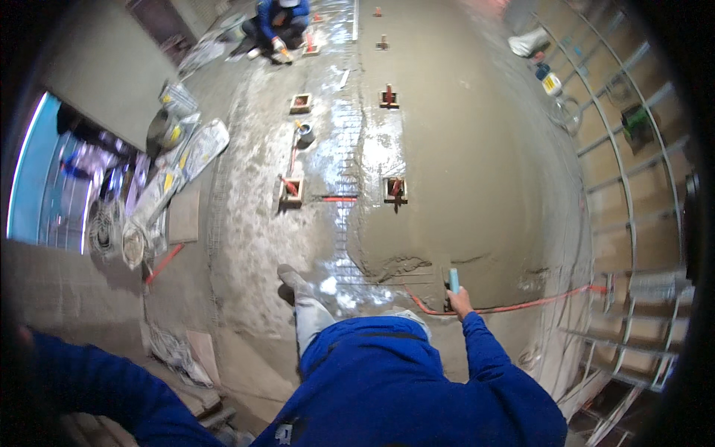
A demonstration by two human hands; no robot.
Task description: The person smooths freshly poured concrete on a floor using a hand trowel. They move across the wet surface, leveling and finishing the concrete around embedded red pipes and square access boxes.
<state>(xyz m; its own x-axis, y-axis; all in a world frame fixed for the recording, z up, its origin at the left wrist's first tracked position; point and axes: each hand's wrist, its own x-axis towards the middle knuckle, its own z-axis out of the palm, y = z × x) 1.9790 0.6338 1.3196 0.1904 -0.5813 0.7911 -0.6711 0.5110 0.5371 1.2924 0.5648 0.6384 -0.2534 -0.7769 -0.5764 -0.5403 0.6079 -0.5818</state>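
I see many obstacles around the work. A red pipe (521,304) curves along the near edge of the wet mortar (477,149) and passes just beside the right hand (461,301). Farther away, square boxes (301,190) stand in two rows, several with red stubs (396,186) inside; one row is set at the mortar, the other on the wet slab (253,194). Between the rows I notice wire mesh (346,141), and near the left row a small bucket (304,136). At the top, left of the middle, a co-worker (284,22) in blue crouches near another box. Bags (208,140) lie on the left side, and a metal frame (629,186) rises on the right, with a bottle (551,83) near its far part. Bags and bottle carry printed marks, but these are too small for me to read. The mortar is grey, mostly smooth and shining in places, with a rough near edge. At this edge, to the right of the wearer's leg (309,313), is the tool, (454,280) whose handle is light blue; the shape of its blade I cannot tell. The right hand is closed around this handle. The left hand (26,339) is dim at the left rim, and I cannot tell if it is wide, narrow or holding something.
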